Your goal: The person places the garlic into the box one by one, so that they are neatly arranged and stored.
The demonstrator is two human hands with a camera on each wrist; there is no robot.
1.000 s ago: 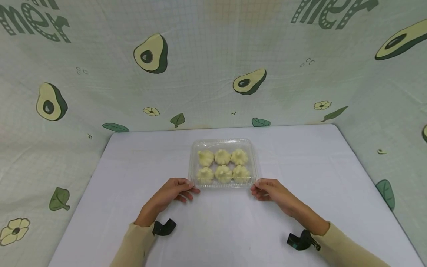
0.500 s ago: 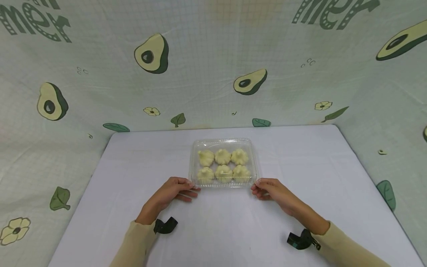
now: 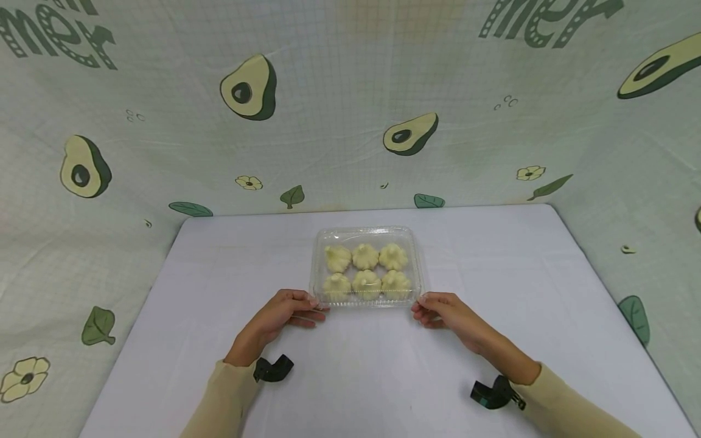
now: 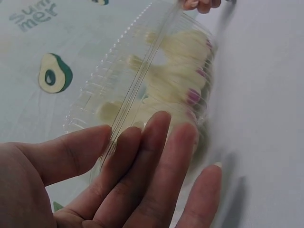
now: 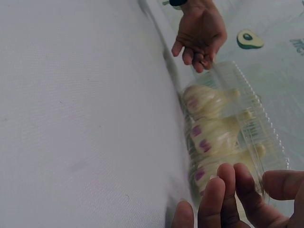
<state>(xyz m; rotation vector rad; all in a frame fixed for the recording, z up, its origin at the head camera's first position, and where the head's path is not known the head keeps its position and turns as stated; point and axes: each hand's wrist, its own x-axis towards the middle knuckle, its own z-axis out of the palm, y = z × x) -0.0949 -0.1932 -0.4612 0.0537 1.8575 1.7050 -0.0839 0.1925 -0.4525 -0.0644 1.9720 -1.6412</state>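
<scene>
A clear plastic clamshell container (image 3: pixel 368 236) lies on the table, its lid down over several pale garlic bulbs (image 3: pixel 366 257) set in two rows. At its near left corner my left hand (image 3: pixel 285 313) pinches the rim between thumb and forefinger, the other fingers spread below. My right hand (image 3: pixel 446 313) pinches the near right corner in the same way. From the left wrist view, the thumb and forefinger meet at the rim seam, and purple marks show on the bulbs (image 4: pixel 175 80). The right wrist view has the right thumb (image 5: pixel 280 185) at the seam too.
The table has a white cover (image 3: pixel 350 377) that reaches to a pale cloth backdrop (image 3: pixel 339 73) printed with avocados and leaves. A black wrist camera (image 3: pixel 274 368) is on the left wrist and another (image 3: pixel 493 392) on the right.
The left hand and wrist have shifted very slightly upward, and its lower fingers have drawn a little closer together. The container and right hand stay almost where they were.
</scene>
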